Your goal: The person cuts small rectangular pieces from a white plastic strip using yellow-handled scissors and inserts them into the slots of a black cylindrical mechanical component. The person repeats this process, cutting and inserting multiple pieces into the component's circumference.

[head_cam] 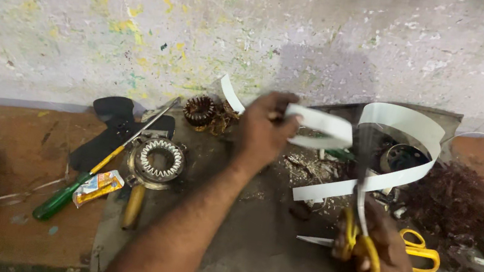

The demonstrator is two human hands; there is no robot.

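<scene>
While L hand (pixel 265 130) grips white strip (pixel 404 124), R hand (pixel 380 253) below clasps yellow scissors (pixel 362 244).

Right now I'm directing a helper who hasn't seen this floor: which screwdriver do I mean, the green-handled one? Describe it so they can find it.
Start at the paint-spattered wall and drop to the brown floor on the left. By the black pad, the green-handled screwdriver lies slanted, handle nearest, its tip up beside the ring-shaped toothed stator. Its translucent green handle sets it apart from the wooden-handled tool lying to its right.
</scene>
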